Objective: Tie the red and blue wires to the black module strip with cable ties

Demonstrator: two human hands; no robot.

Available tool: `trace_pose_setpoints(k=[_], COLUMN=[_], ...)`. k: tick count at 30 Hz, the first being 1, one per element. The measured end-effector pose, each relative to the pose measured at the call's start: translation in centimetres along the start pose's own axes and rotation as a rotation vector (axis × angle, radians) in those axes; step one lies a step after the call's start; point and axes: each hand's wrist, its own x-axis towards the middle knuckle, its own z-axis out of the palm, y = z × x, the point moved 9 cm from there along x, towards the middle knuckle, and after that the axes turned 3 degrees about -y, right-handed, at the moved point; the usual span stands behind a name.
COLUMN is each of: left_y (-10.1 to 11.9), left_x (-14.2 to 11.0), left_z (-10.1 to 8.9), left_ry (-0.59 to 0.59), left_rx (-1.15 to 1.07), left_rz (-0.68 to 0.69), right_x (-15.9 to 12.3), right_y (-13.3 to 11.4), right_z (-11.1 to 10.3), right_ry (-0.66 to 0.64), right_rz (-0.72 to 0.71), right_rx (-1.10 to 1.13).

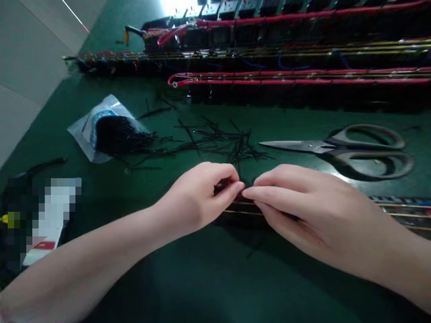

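My left hand (pixel 205 193) is closed, thumb and forefinger pinched together at the near end of a dark strip with wires (pixel 242 218). My right hand (pixel 303 206) meets it fingertip to fingertip, its thumb and fingers also closed in a pinch. What the fingertips hold is too small and covered to make out; a bit of red shows just under them. The strip runs right beneath my right hand and reappears beyond the wrist. Just behind the fingers lies a loose heap of thin black cable ties (pixel 215 134).
Scissors (pixel 313 146) lie partly spread behind my right hand. An open plastic bag (pixel 116 107) spills more cable ties on the left. Long wired assemblies with red cables (pixel 269 80) line the back of the green table (pixel 202 278). A blurred-out white item (pixel 57 206) is at far left.
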Motion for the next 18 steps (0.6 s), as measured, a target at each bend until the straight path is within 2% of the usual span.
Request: trace_pose_setpoints(k=[9, 18], left_y=[-0.34, -0.13], left_x=[0.01, -0.03], left_z=[-0.11, -0.25], left_ry=[-0.017, 0.004], left_rx=[-0.046, -0.014], left_rz=[-0.028, 0.013], right_x=[-0.29, -0.07], right_y=[0.55, 0.44], right_z=[-0.08, -0.24], right_ry=[0.012, 0.006], right_rz=[0.003, 0.005], right_rx=[-0.007, -0.019])
